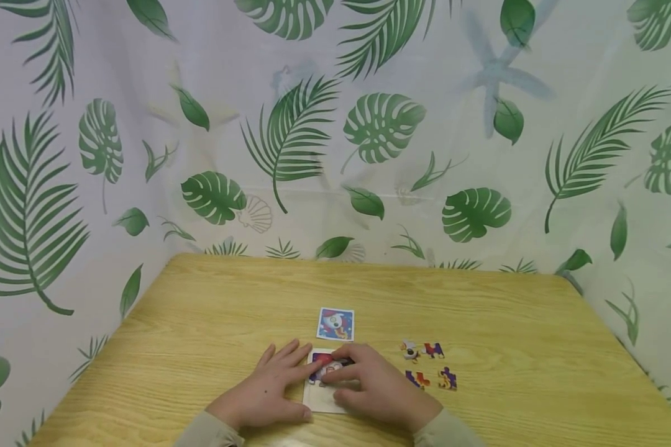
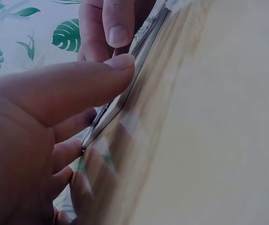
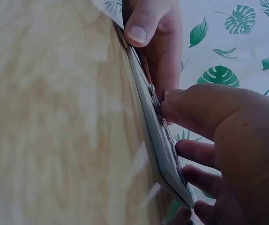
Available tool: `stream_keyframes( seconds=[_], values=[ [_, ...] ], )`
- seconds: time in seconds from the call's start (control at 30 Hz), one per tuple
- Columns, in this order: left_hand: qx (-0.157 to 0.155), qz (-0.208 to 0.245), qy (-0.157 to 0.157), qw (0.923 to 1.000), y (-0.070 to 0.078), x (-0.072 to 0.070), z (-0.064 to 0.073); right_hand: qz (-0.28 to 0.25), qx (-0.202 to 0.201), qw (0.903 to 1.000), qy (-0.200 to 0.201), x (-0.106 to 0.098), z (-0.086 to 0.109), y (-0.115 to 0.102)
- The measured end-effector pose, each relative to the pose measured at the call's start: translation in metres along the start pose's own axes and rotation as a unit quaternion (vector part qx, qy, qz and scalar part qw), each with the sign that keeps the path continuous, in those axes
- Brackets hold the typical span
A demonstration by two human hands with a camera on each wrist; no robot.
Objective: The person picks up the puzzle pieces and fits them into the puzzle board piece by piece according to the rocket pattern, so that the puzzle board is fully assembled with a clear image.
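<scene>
Between both hands a pale square puzzle board (image 1: 320,402) lies flat on the table, with joined jigsaw pieces (image 1: 330,369) in its upper part. My left hand (image 1: 274,386) rests at the board's left side, fingers spread, the index fingertip on the pieces and the thumb by the lower left edge. From the right, my right hand (image 1: 380,390) reaches over the board, its fingertips pressing on the pieces and partly hiding them. In the right wrist view, the board's edge (image 3: 159,145) shows the pieces lying on top under those fingers.
Just beyond the board lies a square picture card (image 1: 336,324) with a rocket on blue. Several loose jigsaw pieces (image 1: 433,350) lie to the right of the right hand. A leaf-patterned curtain (image 1: 313,143) hangs behind the wooden table (image 1: 229,298).
</scene>
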State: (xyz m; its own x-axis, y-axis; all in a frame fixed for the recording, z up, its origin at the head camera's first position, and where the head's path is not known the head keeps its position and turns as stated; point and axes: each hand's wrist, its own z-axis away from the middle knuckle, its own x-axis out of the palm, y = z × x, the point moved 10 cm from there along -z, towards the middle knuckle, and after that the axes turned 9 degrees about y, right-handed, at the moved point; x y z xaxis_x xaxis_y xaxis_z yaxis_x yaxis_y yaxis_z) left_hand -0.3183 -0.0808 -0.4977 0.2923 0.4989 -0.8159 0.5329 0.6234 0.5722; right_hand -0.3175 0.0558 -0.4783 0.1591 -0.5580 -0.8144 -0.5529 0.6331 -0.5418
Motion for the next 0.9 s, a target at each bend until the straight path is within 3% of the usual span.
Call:
stream_keyframes(
  seconds=[0.57, 0.77, 0.9],
  values=[
    [0.006, -0.001, -0.029, 0.9996, 0.0074, -0.0047, 0.0042, 0.004, 0.0, 0.9995, -0.033, 0.0032, -0.0005, 0.0009],
    [-0.002, 0.008, -0.036, 0.9993, 0.0035, -0.0031, 0.0046, 0.004, 0.008, 0.9993, -0.036, 0.0029, 0.0008, 0.0015],
    [-0.004, 0.003, -0.034, 0.9994, 0.0024, -0.0005, 0.0047, 0.017, -0.01, 0.9992, -0.034, 0.0045, 0.0009, -0.0016]
  ],
)
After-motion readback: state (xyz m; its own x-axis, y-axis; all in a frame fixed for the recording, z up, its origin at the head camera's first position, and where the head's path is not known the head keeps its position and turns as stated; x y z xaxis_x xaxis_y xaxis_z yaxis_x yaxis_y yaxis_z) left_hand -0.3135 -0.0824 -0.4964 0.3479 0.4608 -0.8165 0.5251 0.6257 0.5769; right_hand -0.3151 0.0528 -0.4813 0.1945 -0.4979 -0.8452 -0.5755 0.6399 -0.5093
